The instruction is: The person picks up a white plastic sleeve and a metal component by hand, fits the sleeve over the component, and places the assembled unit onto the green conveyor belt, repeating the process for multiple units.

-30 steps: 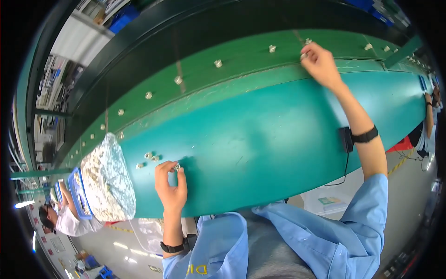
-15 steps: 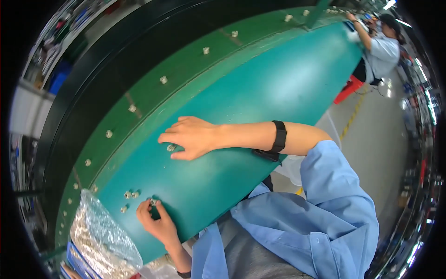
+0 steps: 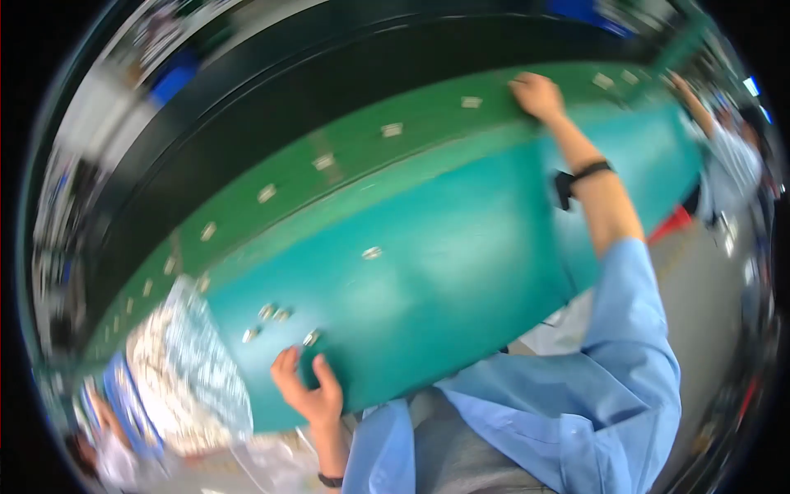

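My left hand point(image 3: 309, 389) is over the near left of the green table point(image 3: 461, 305), thumb and fingers apart, holding nothing. Just beyond its fingertips lies a small metallic part point(image 3: 311, 337). Several similar small parts point(image 3: 267, 311) sit in a loose group farther left, and a single one point(image 3: 372, 253) lies mid-table. My right arm reaches far out, and my right hand point(image 3: 540, 95) is over the green belt point(image 3: 428, 119) with its fingers curled down. Whatever it grips is hidden beneath it. Small pale parts point(image 3: 392, 130) stand spaced in a row along the belt.
A clear plastic bag point(image 3: 193, 370) full of small parts stands at the table's left end, beside a blue bin point(image 3: 132, 403). A co-worker point(image 3: 732, 165) sits at the far right near a red stool point(image 3: 671, 223). Another person point(image 3: 115, 453) is at the lower left.
My right hand has swung from over the mid-table part out to the belt, leaving that part on the table. My left hand has opened, with a part now lying beyond its fingertips. The view has turned.
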The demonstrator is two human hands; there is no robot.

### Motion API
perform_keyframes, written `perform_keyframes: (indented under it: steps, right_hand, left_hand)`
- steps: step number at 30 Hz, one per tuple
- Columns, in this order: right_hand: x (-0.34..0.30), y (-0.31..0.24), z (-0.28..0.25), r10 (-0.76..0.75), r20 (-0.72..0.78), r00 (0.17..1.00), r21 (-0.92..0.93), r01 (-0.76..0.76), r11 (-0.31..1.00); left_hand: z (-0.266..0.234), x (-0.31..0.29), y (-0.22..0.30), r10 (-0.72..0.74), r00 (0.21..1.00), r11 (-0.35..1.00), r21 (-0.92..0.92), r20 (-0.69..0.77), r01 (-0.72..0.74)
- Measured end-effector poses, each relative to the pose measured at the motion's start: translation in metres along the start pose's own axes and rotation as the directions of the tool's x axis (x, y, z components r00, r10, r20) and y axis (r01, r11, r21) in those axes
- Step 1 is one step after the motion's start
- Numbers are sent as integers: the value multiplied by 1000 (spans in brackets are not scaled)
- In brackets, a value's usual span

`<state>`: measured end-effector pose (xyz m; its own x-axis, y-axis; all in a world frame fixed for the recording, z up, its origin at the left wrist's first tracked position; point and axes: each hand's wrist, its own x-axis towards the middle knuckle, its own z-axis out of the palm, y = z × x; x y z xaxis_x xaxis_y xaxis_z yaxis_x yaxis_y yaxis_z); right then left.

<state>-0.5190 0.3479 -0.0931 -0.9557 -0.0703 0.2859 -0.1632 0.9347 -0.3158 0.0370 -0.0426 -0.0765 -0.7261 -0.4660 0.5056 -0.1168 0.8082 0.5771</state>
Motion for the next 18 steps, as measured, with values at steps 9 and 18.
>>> perform_keyframes:
  steps: [9, 18]
  right_hand:
    - [-187, -233, -105, -638, 190, 746, 800, 260, 541]
    - [-368, -471, -92, -930, 365, 46, 928, -97, 360]
  left_hand:
    - [-17, 39, 45, 194, 977, 966, -159, -85, -206]
    - [-97, -16, -33, -44, 939, 990, -140, -341, -5]
